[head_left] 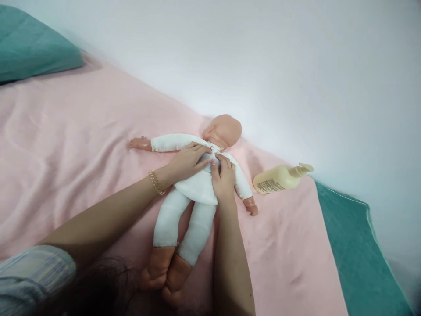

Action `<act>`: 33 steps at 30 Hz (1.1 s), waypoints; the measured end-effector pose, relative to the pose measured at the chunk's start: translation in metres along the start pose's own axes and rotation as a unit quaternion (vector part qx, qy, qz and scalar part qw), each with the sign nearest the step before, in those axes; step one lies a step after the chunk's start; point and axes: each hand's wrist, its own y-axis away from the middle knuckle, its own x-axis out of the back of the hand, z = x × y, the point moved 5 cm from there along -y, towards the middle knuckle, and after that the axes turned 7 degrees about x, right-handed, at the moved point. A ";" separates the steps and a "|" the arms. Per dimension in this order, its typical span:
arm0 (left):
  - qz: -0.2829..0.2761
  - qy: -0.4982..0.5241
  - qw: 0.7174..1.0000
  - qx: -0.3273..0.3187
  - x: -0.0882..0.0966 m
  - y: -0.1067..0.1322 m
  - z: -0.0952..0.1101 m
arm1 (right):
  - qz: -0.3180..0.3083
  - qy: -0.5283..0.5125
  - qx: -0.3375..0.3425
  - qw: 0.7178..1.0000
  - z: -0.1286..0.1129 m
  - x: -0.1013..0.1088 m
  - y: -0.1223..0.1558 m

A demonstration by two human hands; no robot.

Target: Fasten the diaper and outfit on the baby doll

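Note:
A doll (199, 189) with a white cloth body lies stretched out on a pink sheet, its bald head toward the wall and its face out of sight. Across the upper part of its torso rests my left hand (188, 162), fingers extended and lying flat. My right hand (225, 179) lies on the other side of the torso, fingers also extended along the cloth. The thumbs come close together below the doll's neck. The doll's arms spread out to both sides, and its feet point toward me.
A pale yellow pump bottle (278, 179) lies tilted on the pink sheet (289, 254), right of the doll. There is a green pillow (36, 46) at the far left and green fabric (351, 237) at the right. A white wall (279, 79) borders the bed.

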 end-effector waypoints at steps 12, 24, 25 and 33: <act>-0.004 0.002 1.000 0.009 -0.001 0.001 -0.001 | -0.010 0.005 0.010 1.000 0.001 -0.003 0.000; 0.003 0.087 0.996 0.009 0.047 0.017 0.037 | -0.132 -0.125 -0.061 0.981 -0.038 0.076 0.021; -0.029 0.102 0.994 0.004 0.052 0.019 0.042 | -0.188 -0.137 -0.056 0.971 -0.044 0.075 0.024; -0.232 0.107 0.966 -0.040 0.044 0.037 0.042 | -0.330 -0.104 -0.047 0.937 -0.053 0.059 0.038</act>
